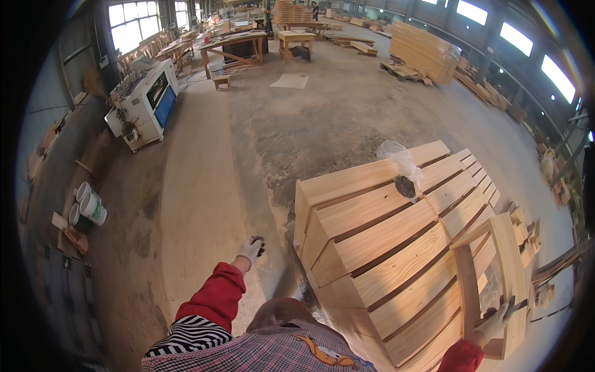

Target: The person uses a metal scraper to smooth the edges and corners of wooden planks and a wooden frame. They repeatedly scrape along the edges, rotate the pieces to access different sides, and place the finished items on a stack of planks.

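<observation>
My right hand [493,321], in a pale work glove with dark fingers, grips a rectangular pale wooden frame [507,260] at the lower right. A dark flat strip [517,307] shows at the fingers; whether it is a tool is unclear. The frame stands tilted against a stack of pale wooden box-like pieces [395,228] with gaps between the boards. On the stack lies a clear plastic bag [397,156] with a dark mass [405,186] in it. My left hand [250,249], gloved alike, hangs over the floor left of the stack, fingers curled; their inside is hidden.
White buckets [92,208] stand at the left. Farther off is a white and blue machine [151,102]. Wooden workbenches [237,42] and a low stool [222,82] stand ahead. A wrapped wood stack [420,51] is at the back right, and a person [315,11] stands far away.
</observation>
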### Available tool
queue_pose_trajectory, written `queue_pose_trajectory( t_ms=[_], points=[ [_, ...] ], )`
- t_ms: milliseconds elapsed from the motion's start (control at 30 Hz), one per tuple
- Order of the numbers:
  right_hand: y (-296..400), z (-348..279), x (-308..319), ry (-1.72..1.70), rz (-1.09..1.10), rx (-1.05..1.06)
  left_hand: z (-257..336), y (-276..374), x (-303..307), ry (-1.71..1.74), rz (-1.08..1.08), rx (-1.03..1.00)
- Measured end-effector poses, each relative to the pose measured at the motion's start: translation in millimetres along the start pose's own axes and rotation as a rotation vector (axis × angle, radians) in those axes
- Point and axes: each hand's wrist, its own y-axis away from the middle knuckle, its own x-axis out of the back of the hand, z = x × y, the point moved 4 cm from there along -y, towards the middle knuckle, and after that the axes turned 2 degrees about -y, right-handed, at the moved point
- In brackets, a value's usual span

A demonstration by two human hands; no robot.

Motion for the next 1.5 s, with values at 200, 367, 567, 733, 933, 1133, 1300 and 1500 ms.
queue_pose_trajectory(
  t_ms=[200,367,567,733,933,1133,1300,1500],
  points=[
    [84,9,23,-0.103,-0.221,-0.306,120,14,-159,0.112,-0.245,-0.299],
    [154,34,15,-0.872,-0.082,-1.009,153,36,-280,0.073,-0.586,-0.43],
    [166,4,-11,-0.953,-0.22,-0.805,154,105,-349,-0.364,-1.065,-0.691],
    [104,18,51,0.291,0.146,0.688,113,117,-339,-0.256,-1.215,-0.442],
    [69,-20,17,-0.14,0.501,0.163,93,77,-275,-0.05,-1.143,-0.096],
    [78,-43,-22,-0.342,0.428,0.023,118,56,-236,0.106,-1.022,-0.019],
    [84,-28,-55,-0.357,0.108,0.056,127,60,-242,0.117,-1.073,-0.046],
    [132,-7,-60,-0.399,0.071,-0.09,123,84,-266,0.06,-1.107,-0.154]
  ],
)
